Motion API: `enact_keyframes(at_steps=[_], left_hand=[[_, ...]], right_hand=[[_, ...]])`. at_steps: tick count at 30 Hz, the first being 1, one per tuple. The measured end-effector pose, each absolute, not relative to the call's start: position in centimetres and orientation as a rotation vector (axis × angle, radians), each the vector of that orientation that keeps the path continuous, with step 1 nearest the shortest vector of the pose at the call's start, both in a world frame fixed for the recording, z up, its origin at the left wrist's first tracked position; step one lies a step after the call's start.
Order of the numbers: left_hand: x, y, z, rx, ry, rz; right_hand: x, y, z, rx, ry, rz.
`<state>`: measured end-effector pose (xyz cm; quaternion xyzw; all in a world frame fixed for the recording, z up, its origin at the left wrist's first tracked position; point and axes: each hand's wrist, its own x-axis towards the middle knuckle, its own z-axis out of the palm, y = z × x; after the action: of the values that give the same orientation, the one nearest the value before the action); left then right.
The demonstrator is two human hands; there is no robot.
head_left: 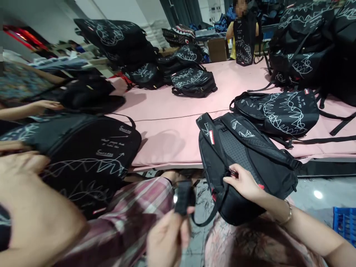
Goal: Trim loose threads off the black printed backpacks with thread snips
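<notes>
A black backpack [264, 167] rests against the table edge and my lap, its padded back and shoulder straps facing up. My left hand [167, 237], slightly blurred, is closed on the end of a black strap [207, 220], held up left of the bag. That strap loops down and back to the backpack's lower side. On the bag, my right hand [244, 181] is closed in a pinch beside the shoulder strap; a small dark piece shows at the fingertips, too small to name. White scribbles and a red-white label mark the shoulder strap [210, 135].
Another scribbled backpack [289, 113] lies behind mine on the pink table [172, 144]. At left, a co-worker's arm [41, 207] reaches over a large black backpack [94, 148]. Stacked backpacks [191, 78] stand farther back. A blue crate [345, 222] sits at right on the floor.
</notes>
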<state>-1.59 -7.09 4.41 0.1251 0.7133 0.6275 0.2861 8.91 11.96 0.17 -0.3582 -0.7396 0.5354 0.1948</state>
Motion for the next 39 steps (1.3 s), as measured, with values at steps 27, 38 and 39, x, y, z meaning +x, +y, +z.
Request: enact_keyframes(at_steps=[27,38,39], left_hand=[[2.5,-1.9,4.3,0.499,1.745,1.401],[3.0,-2.2,5.1,0.207,0.846,1.4],[3.3,-2.0,5.0,0.214,0.799,1.342]], right_hand=[[13.2,9.6,1.9,-0.505,-2.206,1.284],[12.9,10.1,3.4,-0.362,-1.508,2.239],[12.7,10.1,3.5,-0.365,-1.479,2.309]])
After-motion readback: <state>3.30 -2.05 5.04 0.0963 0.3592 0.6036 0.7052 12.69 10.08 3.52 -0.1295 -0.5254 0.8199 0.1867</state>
